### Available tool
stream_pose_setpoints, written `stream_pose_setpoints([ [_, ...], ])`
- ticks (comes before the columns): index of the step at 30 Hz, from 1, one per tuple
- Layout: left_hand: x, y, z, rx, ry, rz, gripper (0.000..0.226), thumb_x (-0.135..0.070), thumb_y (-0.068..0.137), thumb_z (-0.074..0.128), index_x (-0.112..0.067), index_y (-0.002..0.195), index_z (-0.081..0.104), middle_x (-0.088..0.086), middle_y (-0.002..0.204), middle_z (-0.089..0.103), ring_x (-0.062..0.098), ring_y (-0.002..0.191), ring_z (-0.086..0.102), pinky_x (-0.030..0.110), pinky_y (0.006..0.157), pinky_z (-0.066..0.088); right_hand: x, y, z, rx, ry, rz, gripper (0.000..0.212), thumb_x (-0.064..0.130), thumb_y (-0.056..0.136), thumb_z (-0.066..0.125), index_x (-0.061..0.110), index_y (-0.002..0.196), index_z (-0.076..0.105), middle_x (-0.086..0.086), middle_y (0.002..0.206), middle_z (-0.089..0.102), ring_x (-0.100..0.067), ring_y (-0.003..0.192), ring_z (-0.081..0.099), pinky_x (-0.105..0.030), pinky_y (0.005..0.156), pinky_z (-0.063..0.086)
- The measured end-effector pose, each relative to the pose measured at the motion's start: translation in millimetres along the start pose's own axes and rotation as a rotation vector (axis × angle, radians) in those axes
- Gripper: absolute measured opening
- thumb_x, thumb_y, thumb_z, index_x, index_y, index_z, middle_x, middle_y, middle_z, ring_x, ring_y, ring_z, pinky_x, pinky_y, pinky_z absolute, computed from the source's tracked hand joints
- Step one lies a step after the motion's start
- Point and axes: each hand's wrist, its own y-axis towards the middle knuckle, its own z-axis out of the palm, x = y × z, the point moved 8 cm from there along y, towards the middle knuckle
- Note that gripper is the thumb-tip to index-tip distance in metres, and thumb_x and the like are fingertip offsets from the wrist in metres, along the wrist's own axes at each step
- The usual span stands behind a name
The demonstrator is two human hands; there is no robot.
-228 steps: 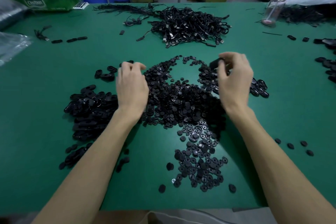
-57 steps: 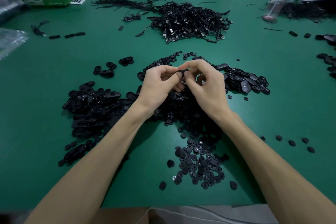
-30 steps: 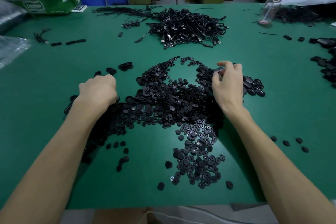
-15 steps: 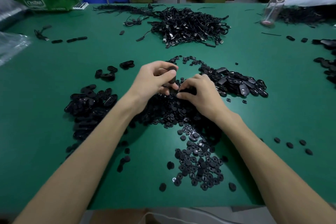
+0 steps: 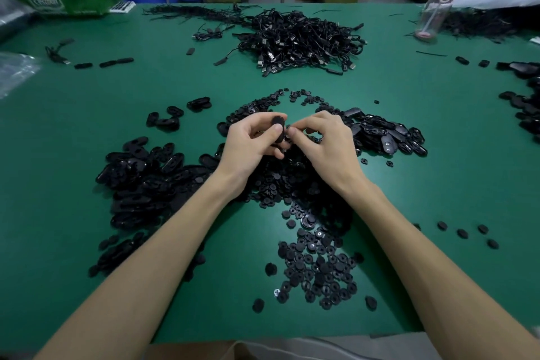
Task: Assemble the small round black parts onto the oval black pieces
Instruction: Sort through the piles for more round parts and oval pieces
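- Above the middle of the green table (image 5: 87, 114), the left hand (image 5: 251, 140) is gripping one oval black piece (image 5: 277, 128) on end between thumb and curled fingers.
- The right hand (image 5: 324, 146) is pinching thumb and forefinger together just beside that piece, probably on a small round part; the part itself is too small to make out.
- The step in hand is, by judgement, the seating of a round part on this oval; no joint is showing yet.
- A large heap of oval pieces (image 5: 146, 178) is lying at the left, and loose round parts (image 5: 318, 266) are spreading beneath and before the hands.
- A smaller heap (image 5: 385, 134) at the right is seemingly collecting finished pieces, so most of the work is likely waiting.
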Motion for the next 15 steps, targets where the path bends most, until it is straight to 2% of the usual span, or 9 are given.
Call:
stream_pose_setpoints([
  [2,1.0,-0.8,-0.3,-0.004,0.017,0.009,0.022,-0.002,0.1,0.063,-0.001,0.122,0.07,0.01,0.098,0.073,0.022,0.074,0.07,0.028,0.065,0.058,1.1,-0.5,-2.7,-0.024,0.027,-0.003,0.013,0.027,0.098,0.068,0.02,0.1,0.079,0.001,0.098,0.068,-0.022,0.102,0.058,-0.044,0.097,0.045],
  [4,1.9,-0.7,-1.2,-0.013,0.033,0.013,0.022,-0.003,0.1,0.065,-0.002,0.121,0.071,0.003,0.095,0.074,0.021,0.073,0.07,0.027,0.064,0.057,2.7,-1.1,-5.8,-0.05,0.073,-0.015,0.012,0.022,0.098,0.069,0.016,0.1,0.078,0.002,0.092,0.071,-0.015,0.09,0.063,-0.031,0.086,0.049],
  [6,2.4,0.0,-2.2,-0.027,0.051,0.015,0.02,-0.004,0.099,0.067,-0.004,0.118,0.072,-0.002,0.091,0.075,0.019,0.072,0.07,0.026,0.061,0.056,3.9,-1.6,-6.7,-0.06,0.084,-0.023,0.012,0.019,0.098,0.068,0.014,0.102,0.078,0.006,0.089,0.073,-0.007,0.082,0.063,-0.015,0.075,0.046],
  [7,2.4,0.0,-2.2,-0.031,0.06,0.018,0.018,-0.005,0.098,0.068,-0.005,0.116,0.072,-0.001,0.089,0.076,0.018,0.073,0.07,0.025,0.059,0.054,4.0,-1.7,-6.2,-0.059,0.087,-0.025,0.012,0.018,0.098,0.068,0.014,0.103,0.078,0.007,0.089,0.073,-0.007,0.082,0.064,-0.011,0.073,0.043],
  [12,3.7,1.2,-3.7,-0.033,0.097,0.03,0.015,-0.007,0.097,0.069,-0.009,0.111,0.075,0.004,0.081,0.074,0.021,0.072,0.064,0.023,0.058,0.052,7.4,-3.8,-4.7,-0.064,0.145,-0.032,0.014,0.011,0.095,0.067,0.016,0.105,0.077,0.007,0.089,0.074,-0.006,0.085,0.066,-0.011,0.073,0.043],
  [15,4.5,1.5,-3.3,-0.021,0.105,0.032,0.019,-0.005,0.097,0.069,-0.006,0.115,0.075,0.005,0.087,0.076,0.016,0.074,0.067,0.023,0.061,0.052,8.8,-3.6,-7.6,-0.082,0.178,-0.034,0.015,0.008,0.094,0.068,0.016,0.104,0.076,0.008,0.09,0.075,-0.005,0.087,0.067,-0.011,0.074,0.044],
])
